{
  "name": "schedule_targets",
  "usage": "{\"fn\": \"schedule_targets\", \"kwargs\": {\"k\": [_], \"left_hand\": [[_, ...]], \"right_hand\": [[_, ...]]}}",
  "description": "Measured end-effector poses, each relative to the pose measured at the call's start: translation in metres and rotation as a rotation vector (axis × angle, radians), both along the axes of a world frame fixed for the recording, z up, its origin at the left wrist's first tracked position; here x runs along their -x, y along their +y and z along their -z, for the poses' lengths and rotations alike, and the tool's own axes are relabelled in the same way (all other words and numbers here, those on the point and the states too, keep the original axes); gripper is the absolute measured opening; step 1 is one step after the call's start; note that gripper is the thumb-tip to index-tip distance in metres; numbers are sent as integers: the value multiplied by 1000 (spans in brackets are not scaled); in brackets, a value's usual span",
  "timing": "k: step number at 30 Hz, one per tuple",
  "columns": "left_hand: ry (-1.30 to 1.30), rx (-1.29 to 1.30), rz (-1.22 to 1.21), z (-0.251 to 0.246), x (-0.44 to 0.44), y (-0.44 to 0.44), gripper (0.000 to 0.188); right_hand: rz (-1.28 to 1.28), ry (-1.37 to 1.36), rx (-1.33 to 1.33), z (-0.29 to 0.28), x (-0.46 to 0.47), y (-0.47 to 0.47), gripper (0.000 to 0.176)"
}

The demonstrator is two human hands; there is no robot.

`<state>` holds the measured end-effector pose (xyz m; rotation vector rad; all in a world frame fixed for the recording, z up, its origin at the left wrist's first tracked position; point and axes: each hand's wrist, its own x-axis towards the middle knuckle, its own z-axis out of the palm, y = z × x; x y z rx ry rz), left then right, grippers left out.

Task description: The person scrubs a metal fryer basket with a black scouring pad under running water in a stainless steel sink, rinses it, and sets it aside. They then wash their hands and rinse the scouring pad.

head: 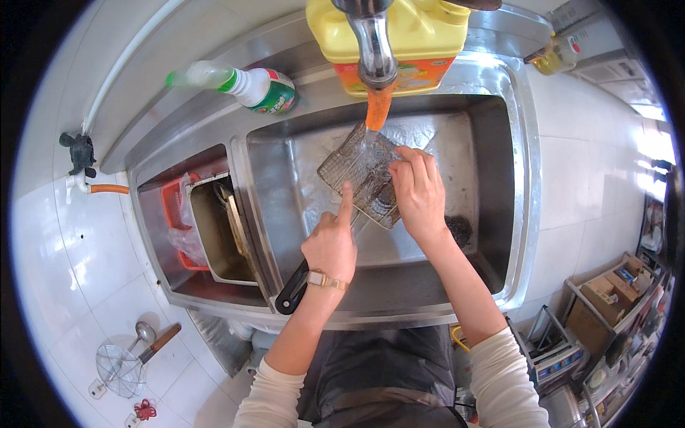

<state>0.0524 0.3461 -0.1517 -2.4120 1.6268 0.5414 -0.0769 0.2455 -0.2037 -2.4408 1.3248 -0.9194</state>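
Note:
A wire-mesh fry basket [348,166], browned with grime, lies tilted in the stainless steel sink [321,254], under water running from the faucet's orange hose end [378,109]. My left hand [333,235] is at the basket's near left edge, index finger stretched out on or just over the mesh, the other fingers curled; whether they grip the handle is hidden. The basket's black handle [291,291] passes under my left wrist and rests against the sink's front rim. My right hand [420,184] pinches at the basket's right side, its fingertips on the mesh. A dark scouring pad [458,230] lies right of my right wrist.
Behind the sink stand a yellow jug [401,48] and a white-green spray bottle [262,90]. The left basin holds a metal container [214,230] and a red plastic basket [172,203]. A wire skimmer [120,369] and a ladle [145,331] hang lower left.

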Motion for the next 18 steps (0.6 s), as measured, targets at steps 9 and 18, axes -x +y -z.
{"fn": "schedule_targets", "kwargs": {"k": [9, 18], "left_hand": [[-9, 3, -15, 3, -3, 1, 92], [-8, -10, -25, 4, 0, 5, 91]], "right_hand": [[321, -266, -304, 6, 24, -10, 10], [121, -319, -368, -4, 19, 1, 15]]}}
